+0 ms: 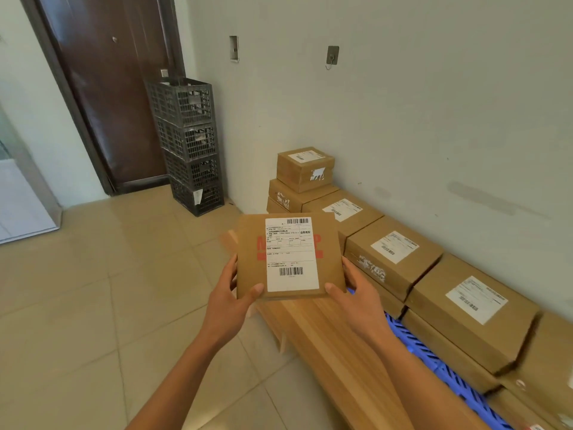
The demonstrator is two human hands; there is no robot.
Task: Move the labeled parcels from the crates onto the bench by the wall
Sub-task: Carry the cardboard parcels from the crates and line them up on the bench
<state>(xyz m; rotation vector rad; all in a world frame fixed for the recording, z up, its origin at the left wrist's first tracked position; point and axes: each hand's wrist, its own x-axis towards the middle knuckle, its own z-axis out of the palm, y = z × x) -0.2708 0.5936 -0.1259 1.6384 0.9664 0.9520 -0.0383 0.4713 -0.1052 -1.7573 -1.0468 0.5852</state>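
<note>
Right now a flat cardboard parcel (pixel 290 256) with a white shipping label is held in the air above the near end of the wooden worktop (pixel 328 342), label up. The left hand (pixel 228 293) has its grip closed on the parcel's near left corner, thumb on top; the right hand (pixel 356 290) clasps the near right edge the same way. It looks stiff and light, judging by how thin it is, and the plain cardboard should not slip; holding the two side edges seems the sure way to keep it level. Along the wall other labeled parcels (pixel 393 256) lie in a row, some stacked, over something blue and slatted (pixel 434 358). The floor is pale tile, and a stack of dark grey crates (pixel 189 144) stands in the corner beside a brown door (pixel 108 88).
</note>
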